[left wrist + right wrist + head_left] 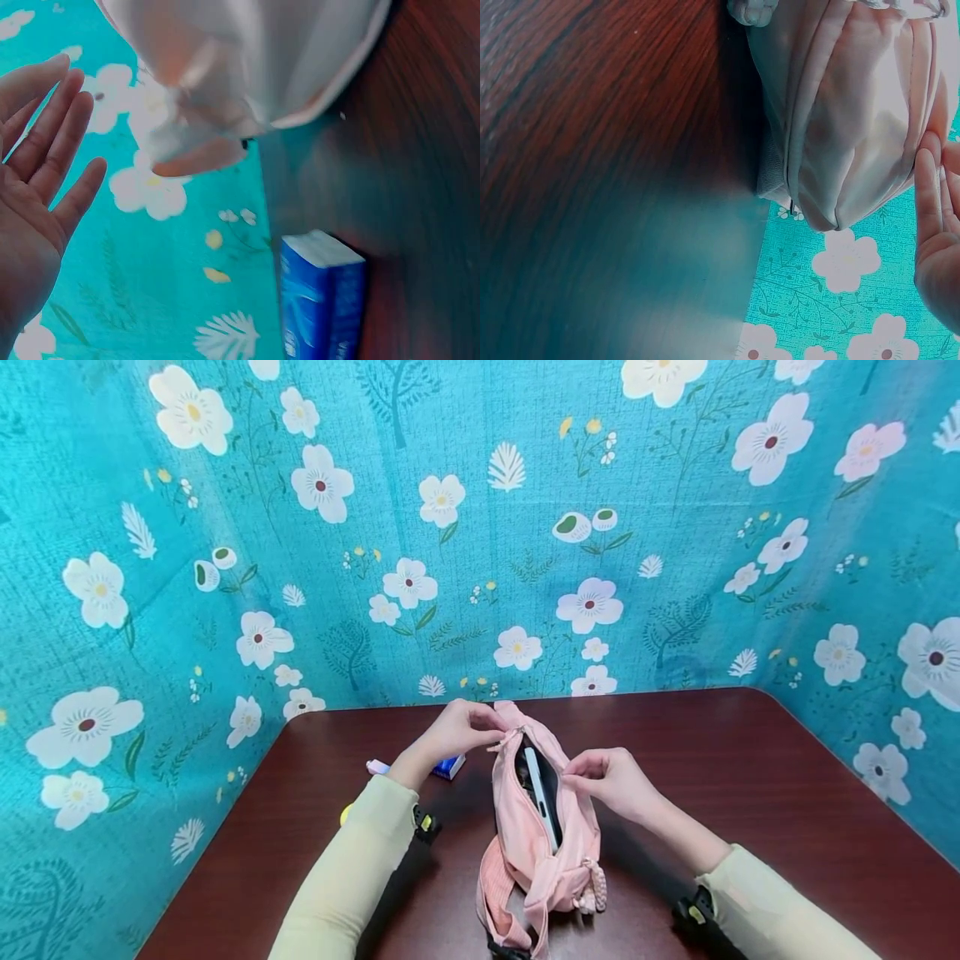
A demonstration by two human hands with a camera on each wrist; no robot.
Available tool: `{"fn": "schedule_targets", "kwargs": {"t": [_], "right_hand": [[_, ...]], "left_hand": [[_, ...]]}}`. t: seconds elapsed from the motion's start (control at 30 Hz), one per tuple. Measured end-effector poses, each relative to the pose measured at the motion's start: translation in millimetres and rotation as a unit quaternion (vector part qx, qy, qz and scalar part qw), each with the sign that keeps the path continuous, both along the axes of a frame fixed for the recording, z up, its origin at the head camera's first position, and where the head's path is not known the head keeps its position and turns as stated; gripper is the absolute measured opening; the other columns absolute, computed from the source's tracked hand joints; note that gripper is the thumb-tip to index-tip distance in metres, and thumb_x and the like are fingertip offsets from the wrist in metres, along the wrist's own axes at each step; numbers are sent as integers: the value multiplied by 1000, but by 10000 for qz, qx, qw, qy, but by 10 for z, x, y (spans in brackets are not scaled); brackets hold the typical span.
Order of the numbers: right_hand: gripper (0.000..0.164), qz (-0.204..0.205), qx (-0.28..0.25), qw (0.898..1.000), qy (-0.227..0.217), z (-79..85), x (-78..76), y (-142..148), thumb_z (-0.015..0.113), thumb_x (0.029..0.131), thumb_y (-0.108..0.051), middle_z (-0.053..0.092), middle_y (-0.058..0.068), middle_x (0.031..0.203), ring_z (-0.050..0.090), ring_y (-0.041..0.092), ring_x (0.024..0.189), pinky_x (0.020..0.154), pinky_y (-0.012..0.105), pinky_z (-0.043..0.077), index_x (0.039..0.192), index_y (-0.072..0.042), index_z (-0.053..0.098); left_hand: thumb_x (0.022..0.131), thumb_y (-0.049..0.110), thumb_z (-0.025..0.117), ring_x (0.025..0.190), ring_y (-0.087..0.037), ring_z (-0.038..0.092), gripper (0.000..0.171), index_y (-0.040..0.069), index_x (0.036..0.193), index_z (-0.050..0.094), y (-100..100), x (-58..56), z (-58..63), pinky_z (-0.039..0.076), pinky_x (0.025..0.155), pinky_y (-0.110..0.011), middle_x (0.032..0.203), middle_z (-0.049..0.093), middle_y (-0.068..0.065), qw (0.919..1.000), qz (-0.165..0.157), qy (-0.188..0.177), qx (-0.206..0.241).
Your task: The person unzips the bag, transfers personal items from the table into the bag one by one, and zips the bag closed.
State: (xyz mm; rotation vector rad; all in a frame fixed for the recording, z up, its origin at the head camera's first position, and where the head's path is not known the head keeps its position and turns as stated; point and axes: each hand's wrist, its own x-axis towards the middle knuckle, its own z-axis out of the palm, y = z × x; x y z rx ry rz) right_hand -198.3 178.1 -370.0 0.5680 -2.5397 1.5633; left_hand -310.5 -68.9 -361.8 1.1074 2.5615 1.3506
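Observation:
A pink sling bag [513, 806] stands on the dark wood table with its zipped mouth spread apart. Inside lies a long slim white object [542, 797], with dark things around it. My right hand [618, 781] pinches the bag's right rim between thumb and fingers. In the right wrist view, its fingertips meet the edge of the bag's fabric. Over the far end of the zip, my left hand [461, 731] overlaps the bag in the head view. The left wrist view shows its fingers [56, 150] extended beside the bag, nothing visible between them.
A blue packet [322, 300] with a white end sits left of the bag. A small pale pink item [377, 767] and a yellow thing [346, 812] show beside the left sleeve. The bag's strap [495, 893] hangs toward me. A floral curtain [480, 568] stands behind the table.

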Motion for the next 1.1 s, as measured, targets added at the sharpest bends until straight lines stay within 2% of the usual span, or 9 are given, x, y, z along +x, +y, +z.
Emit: {"fn": "schedule_targets", "kwargs": {"t": [0.17,0.47,0.77,0.9,0.97,1.1], "right_hand": [[6,-41,67,10000,-30,9,6,3,68,76,-2,63,10,67,48,11,51,41,20,30,81,1,67],[7,17,-14,10000,-52,-14,-6,-3,68,76,-1,64,11,68,54,18,54,43,20,36,82,2,67],[9,50,-155,9999,-38,-259,-177,68,72,75,-11,64,3,67,55,14,54,44,22,40,81,-5,69],[11,104,-173,9998,9,-291,-191,66,72,75,-15,64,3,67,55,13,55,44,23,40,81,-6,69],[12,124,-159,9998,7,-290,-191,63,72,75,-16,64,3,67,56,13,55,45,24,41,81,-6,69],[11,124,-166,9998,-66,-241,-160,37,72,75,-13,64,4,68,56,12,56,47,23,42,81,-5,68]], "left_hand": [[78,13,70,75,-10,62,15,6,91,69,-61,-67,-135,49,67,-26,81,66,3,9996,173,-242,27],[76,19,72,75,-9,61,20,12,94,68,-109,-139,-344,49,68,-24,83,65,4,9993,257,-244,-108],[78,23,71,75,-10,59,18,15,93,65,-27,-122,-392,49,64,-24,81,62,5,9974,453,-327,-454],[80,23,69,73,-10,58,17,14,93,63,36,-131,-403,49,64,-24,80,63,5,9968,559,-404,-416],[81,24,68,73,-11,58,19,12,94,62,71,-143,-406,49,65,-27,79,63,3,9960,611,-587,-268],[81,29,67,71,-15,58,23,12,96,63,127,-156,-395,50,71,-36,78,62,-1,9905,709,-1176,-14]]}}
